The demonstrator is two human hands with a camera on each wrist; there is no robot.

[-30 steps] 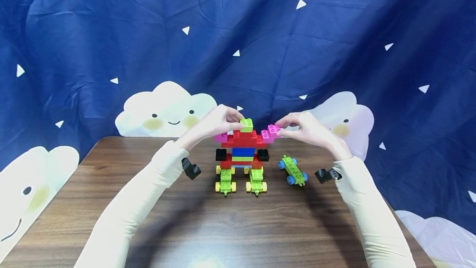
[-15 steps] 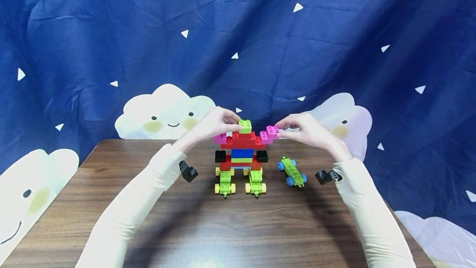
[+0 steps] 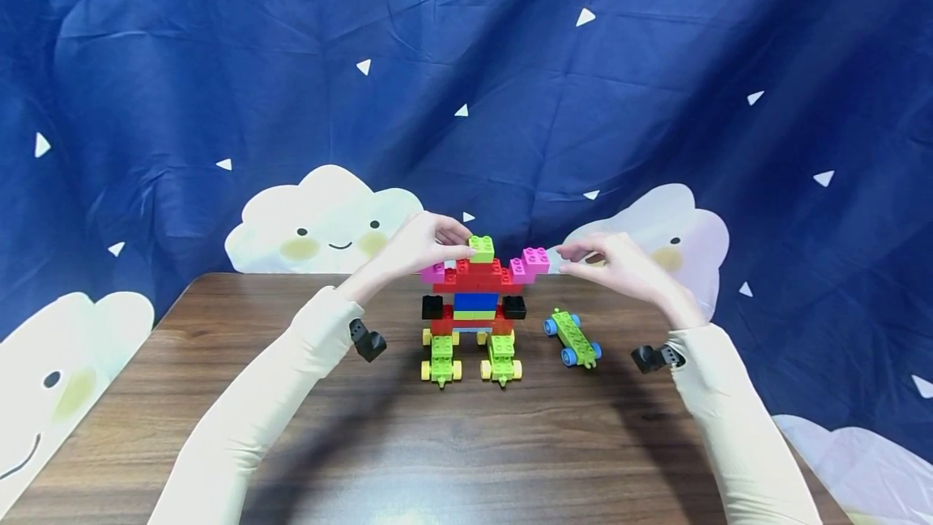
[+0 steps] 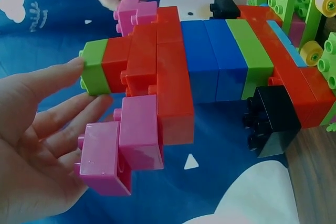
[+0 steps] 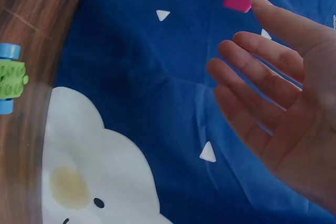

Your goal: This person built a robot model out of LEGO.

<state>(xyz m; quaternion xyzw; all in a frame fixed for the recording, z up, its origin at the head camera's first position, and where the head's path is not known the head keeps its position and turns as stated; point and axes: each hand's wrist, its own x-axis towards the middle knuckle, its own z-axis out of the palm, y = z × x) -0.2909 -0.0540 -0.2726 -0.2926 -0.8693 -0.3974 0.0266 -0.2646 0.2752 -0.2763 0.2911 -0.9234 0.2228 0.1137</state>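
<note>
A brick figure of red, blue, green, black and pink toy bricks stands upright on two green wheeled bases [image 3: 442, 359]. Topping it is a lime green brick [image 3: 481, 248], which my left hand [image 3: 426, 245] pinches between thumb and fingers at its left side. In the left wrist view the thumb touches the studded end of that brick, and the fingertips are partly hidden behind it. Stepped pink bricks [image 3: 535, 259] form the figure's right arm. Just right of them, apart, hovers my right hand [image 3: 612, 264], fingers loosely bent and holding nothing; the right wrist view shows its bare palm.
A loose green wheeled base [image 3: 573, 337] with blue wheels lies right of the figure on the brown wooden table [image 3: 437, 452]. Behind the table's far edge hangs a blue curtain [image 3: 466, 47] with white clouds and triangles.
My right hand has let go of the pink bricks and moved slightly right, away from them. The left hand stays at the lime green brick.
</note>
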